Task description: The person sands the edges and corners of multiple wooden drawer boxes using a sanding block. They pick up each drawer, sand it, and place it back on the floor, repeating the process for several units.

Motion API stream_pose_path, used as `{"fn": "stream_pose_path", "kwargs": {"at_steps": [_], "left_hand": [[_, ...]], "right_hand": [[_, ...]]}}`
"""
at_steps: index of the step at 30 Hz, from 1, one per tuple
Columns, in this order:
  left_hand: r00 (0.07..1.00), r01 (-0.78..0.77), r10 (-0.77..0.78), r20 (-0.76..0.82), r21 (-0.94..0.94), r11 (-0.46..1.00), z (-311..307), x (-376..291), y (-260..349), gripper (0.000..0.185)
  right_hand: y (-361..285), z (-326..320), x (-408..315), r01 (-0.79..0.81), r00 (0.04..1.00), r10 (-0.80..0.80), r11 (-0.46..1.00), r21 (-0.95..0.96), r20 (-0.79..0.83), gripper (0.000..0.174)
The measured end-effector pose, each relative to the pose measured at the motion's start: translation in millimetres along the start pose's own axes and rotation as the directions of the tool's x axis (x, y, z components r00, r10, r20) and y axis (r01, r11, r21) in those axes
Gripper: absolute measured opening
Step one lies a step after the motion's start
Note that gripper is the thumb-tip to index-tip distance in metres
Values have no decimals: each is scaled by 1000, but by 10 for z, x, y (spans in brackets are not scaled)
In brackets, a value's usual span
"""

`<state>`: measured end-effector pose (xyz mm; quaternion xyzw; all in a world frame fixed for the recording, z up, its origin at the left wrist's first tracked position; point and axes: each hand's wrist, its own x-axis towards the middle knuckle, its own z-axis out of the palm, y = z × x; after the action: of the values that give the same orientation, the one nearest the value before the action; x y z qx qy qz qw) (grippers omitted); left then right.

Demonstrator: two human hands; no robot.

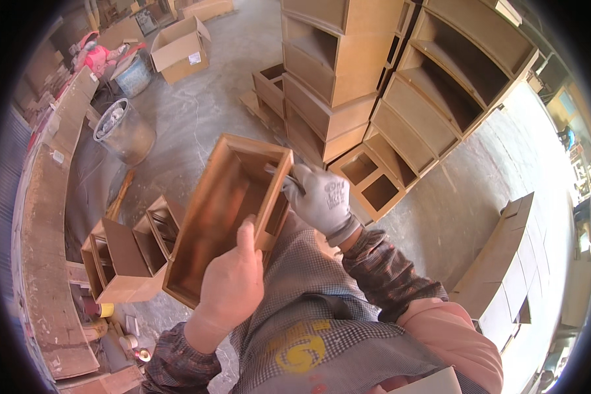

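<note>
An open wooden box (212, 212), like a small cabinet carcass with openings in its end, is tilted in front of my apron. My bare left hand (234, 271) grips its near long side, with the thumb lying along the rim. My right hand (320, 197), in a white-grey work glove, is at the end frame on the right. Its fingers close on a small pale flat piece (274, 171) that reaches over the rim; what it is, I cannot tell. The curled fingers partly hide this piece. Part of the box's underside is out of sight.
Tall stacks of wooden cabinets (354, 64) stand ahead and to the right. Similar carcasses (128, 251) sit at left, beside a long bench board (54, 236). A metal drum (130, 135), a cardboard box (184, 51) and a person in pink (96, 56) are farther off. Flat-topped boxes (502, 261) line the right.
</note>
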<state>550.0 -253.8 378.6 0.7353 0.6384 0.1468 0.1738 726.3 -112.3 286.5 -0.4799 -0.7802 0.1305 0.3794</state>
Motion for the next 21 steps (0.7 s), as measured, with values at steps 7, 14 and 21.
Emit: {"fn": "stream_pose_path", "kwargs": {"at_steps": [7, 14, 21], "left_hand": [[1000, -18, 18, 21, -8, 1000, 63, -5, 48, 54], [1000, -13, 13, -17, -25, 1000, -22, 73, -72, 51], [1000, -28, 28, -3, -74, 997, -37, 104, -83, 47]], "right_hand": [[109, 122, -121, 5, 989, 0, 999, 34, -149, 23], [210, 120, -13, 77, 994, -81, 996, -51, -69, 22], [381, 295, -84, 70, 994, -55, 982, -175, 90, 25]]}}
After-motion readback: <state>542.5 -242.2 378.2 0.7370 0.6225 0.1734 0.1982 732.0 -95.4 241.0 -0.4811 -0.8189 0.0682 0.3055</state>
